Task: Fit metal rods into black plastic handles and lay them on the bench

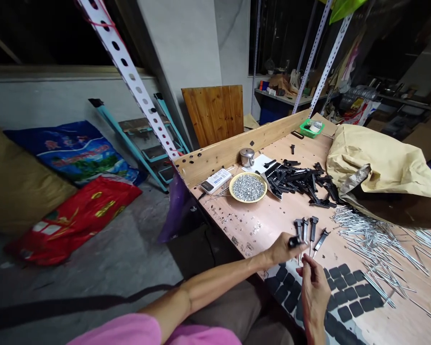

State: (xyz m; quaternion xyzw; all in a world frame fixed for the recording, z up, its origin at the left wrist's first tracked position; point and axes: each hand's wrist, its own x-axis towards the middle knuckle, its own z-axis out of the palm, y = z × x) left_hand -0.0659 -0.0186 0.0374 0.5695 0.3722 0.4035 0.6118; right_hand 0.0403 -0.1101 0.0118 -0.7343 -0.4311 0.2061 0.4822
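My left hand (283, 248) is closed around a black plastic part (294, 241) over the near side of the table. Just below it, my right hand (314, 286) pinches at what looks like a thin metal rod (300, 259); its lower end is hidden by the fingers. Several black plastic heads on metal rods (313, 229) lie side by side right beyond the hands. Under and beside my right hand are rows of dark rounded-square pads (349, 293) on a pale sheet. To the right, a loose heap of thin metal rods (375, 244) covers the table.
A yellow bowl (264, 190) of small metal pieces stands beyond my left hand, near a white box (216, 181) and a metal pot (247, 157). Behind are a pile of black plastic parts (290, 177), a large paper sack (384, 153) and a green basket (311, 132). A wooden board (237, 146) edges the table.
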